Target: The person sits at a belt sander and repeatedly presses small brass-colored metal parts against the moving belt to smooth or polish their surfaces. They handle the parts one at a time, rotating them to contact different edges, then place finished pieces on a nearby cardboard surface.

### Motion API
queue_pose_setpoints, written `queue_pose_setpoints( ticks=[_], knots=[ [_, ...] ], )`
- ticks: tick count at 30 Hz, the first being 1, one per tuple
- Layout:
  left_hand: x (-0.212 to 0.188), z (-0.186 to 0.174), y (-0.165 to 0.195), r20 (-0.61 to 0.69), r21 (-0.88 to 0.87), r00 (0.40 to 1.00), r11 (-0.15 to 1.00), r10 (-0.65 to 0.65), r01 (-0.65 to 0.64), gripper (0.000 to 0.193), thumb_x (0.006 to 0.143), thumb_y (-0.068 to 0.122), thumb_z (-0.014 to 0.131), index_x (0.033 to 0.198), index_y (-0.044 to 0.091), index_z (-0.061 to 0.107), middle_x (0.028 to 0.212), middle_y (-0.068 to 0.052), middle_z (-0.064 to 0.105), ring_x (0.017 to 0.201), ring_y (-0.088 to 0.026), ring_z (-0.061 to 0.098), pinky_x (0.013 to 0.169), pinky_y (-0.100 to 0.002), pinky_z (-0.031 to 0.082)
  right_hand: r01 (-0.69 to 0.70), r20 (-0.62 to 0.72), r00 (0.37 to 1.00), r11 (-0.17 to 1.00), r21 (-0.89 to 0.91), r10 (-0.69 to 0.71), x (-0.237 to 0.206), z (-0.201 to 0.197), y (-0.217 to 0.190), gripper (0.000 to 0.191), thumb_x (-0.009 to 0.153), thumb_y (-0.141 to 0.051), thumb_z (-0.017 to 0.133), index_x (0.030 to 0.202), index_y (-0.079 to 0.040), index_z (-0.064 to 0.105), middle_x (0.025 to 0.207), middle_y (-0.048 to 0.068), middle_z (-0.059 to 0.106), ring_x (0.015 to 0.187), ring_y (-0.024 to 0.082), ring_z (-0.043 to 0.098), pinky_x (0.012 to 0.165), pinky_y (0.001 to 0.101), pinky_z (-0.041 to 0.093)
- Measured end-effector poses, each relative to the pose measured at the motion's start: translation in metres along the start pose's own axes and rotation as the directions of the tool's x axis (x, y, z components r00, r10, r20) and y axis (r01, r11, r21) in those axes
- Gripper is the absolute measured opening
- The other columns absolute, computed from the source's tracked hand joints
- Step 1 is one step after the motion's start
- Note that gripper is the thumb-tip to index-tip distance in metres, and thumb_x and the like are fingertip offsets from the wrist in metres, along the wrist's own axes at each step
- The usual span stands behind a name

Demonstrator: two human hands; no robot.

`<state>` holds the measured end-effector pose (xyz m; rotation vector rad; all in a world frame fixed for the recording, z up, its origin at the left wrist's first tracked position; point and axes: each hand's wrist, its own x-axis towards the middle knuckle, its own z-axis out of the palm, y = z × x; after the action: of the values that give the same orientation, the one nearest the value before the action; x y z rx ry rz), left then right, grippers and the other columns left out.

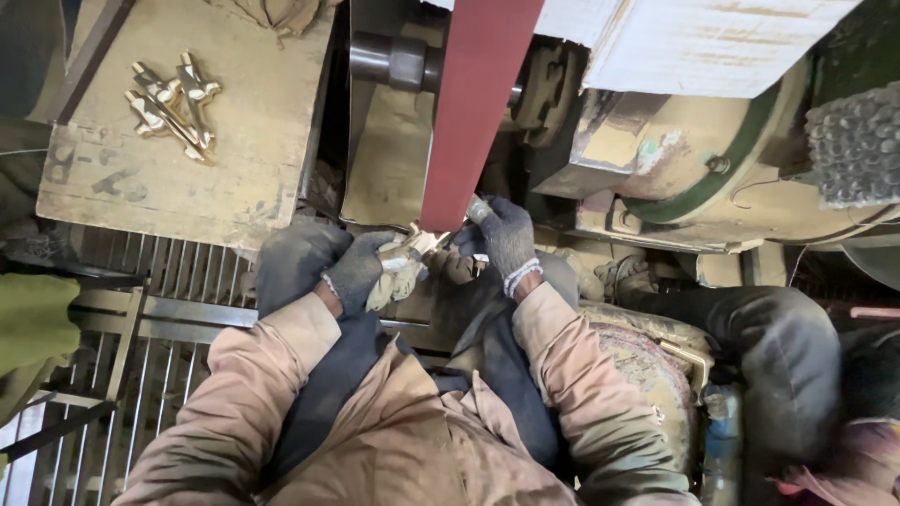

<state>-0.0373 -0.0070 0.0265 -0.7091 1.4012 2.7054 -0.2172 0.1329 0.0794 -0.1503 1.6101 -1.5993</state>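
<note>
View: a head camera is looking straight down at a person sitting at a belt grinder, both sleeves reaching forward.
Far left: a green shape is showing at the frame edge, cut off; what it is cannot be told.
Board [253,141]: a dusty wooden board is lying at upper left, carrying a small heap of brass fittings [173,105], well apart from the hands.
Grate [169,309]: metal bars are running below the board, beside the left sleeve.
Left hand [361,272]: gloved in grey, it is closing around a pale rag and the near end of a brass part [424,242], fingers curled tight.
Part: it is sitting between the two hands, touching the lower end of the belt.
Belt [478,103]: a dark red sanding belt is running down from the top of the frame to the part.
Right hand [504,236]: gloved in grey, it is pinching the far end of the part, fingers pressed together just beside the belt.
Doing it well: judging from the grip, both hands should be keeping the part steady and lightly pressed, with fingertips clear of the belt edge.
Motor [712,141]: a worn green and cream housing is filling the upper right.
Hard to see: the part is mostly hidden by gloves and rag, so its shape is unclear; whether the belt is moving cannot be told.
</note>
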Motion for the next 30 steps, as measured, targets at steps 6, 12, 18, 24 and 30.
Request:
queue_pose_setpoints(
  ticks=[6, 12, 18, 24, 30],
  knots=[
    [-0.032, -0.008, 0.001, 0.055, 0.101, 0.992, 0.988, 0.112, -0.117, 0.036, 0.085, 0.006, 0.073, 0.119, -0.005, 0.065, 0.098, -0.011, 0.073, 0.087, -0.017, 0.073, 0.076, -0.030, 0.059, -0.015, 0.056, 0.998, 0.996, 0.088, 0.010, -0.029, -0.013, 0.006, 0.037, 0.098, -0.023, 0.071, 0.110, 0.011, 0.066, 0.084, 0.017, 0.068, 0.064, 0.022, 0.066, 0.056, 0.0305, 0.054],
    [-0.069, -0.001, -0.006, 0.158, -0.075, 0.985, 0.995, 0.074, -0.062, 0.060, 0.084, 0.008, 0.077, 0.139, 0.000, 0.054, 0.103, -0.015, 0.072, 0.070, -0.021, 0.068, 0.061, -0.031, 0.055, 0.060, 0.111, 0.991, 0.985, 0.162, -0.079, -0.103, -0.012, 0.009, 0.039, 0.091, -0.019, 0.066, 0.122, 0.005, 0.066, 0.103, 0.014, 0.072, 0.087, 0.020, 0.071, 0.070, 0.0289, 0.060],
    [-0.090, 0.012, 0.015, 0.132, -0.209, 0.977, 0.968, 0.168, -0.139, 0.068, 0.078, 0.015, 0.087, 0.134, -0.006, 0.055, 0.116, -0.015, 0.065, 0.097, -0.020, 0.069, 0.082, -0.034, 0.060, -0.036, 0.298, 0.955, 0.987, 0.155, -0.012, -0.134, -0.019, 0.001, 0.038, 0.089, -0.006, 0.066, 0.126, 0.001, 0.062, 0.103, 0.015, 0.073, 0.086, 0.023, 0.073, 0.077, 0.0332, 0.062],
    [-0.066, 0.001, 0.036, 0.173, -0.240, 0.922, 0.923, 0.345, -0.300, 0.073, 0.078, 0.018, 0.088, 0.138, -0.005, 0.054, 0.112, -0.016, 0.068, 0.092, -0.021, 0.067, 0.083, -0.036, 0.060, 0.342, 0.349, 0.900, 0.919, -0.199, -0.260, -0.100, -0.037, 0.015, 0.024, 0.091, 0.000, 0.073, 0.112, 0.004, 0.061, 0.098, 0.012, 0.073, 0.082, 0.017, 0.071, 0.076, 0.0292, 0.058],
    [-0.018, -0.014, 0.060, 0.062, -0.047, 0.921, 0.923, 0.384, -0.382, 0.061, 0.078, 0.007, 0.081, 0.133, -0.005, 0.057, 0.113, -0.016, 0.069, 0.094, -0.022, 0.071, 0.083, -0.038, 0.064, 0.364, 0.226, 0.915, 0.926, -0.106, -0.334, -0.050, -0.016, 0.037, 0.020, 0.093, 0.002, 0.071, 0.110, 0.005, 0.061, 0.093, 0.010, 0.069, 0.077, 0.014, 0.064, 0.068, 0.0286, 0.055]
  ],
)
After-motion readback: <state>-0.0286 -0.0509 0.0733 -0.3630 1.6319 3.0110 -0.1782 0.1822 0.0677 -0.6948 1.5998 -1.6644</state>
